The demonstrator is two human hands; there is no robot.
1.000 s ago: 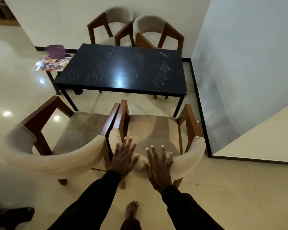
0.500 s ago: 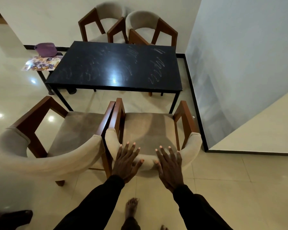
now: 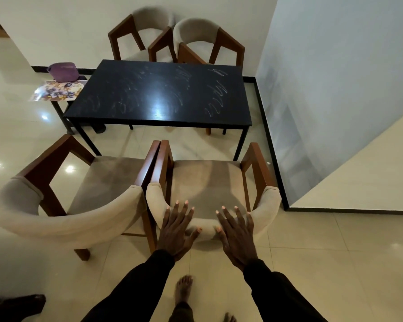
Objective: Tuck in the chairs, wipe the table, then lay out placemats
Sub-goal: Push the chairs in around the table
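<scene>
Both hands, left hand (image 3: 176,231), right hand (image 3: 236,237), flat on chair (image 3: 209,182) backrest, seemingly pressing

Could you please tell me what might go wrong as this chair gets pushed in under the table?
The left hand and right hand press flat on the backrest of the right chair. Its wooden arm sits tight against the left chair, so pushing may scrape or drag that one. Its other arm lines up near the front right leg of the table and could knock it. Flat palms give little steering if it veers.
</scene>
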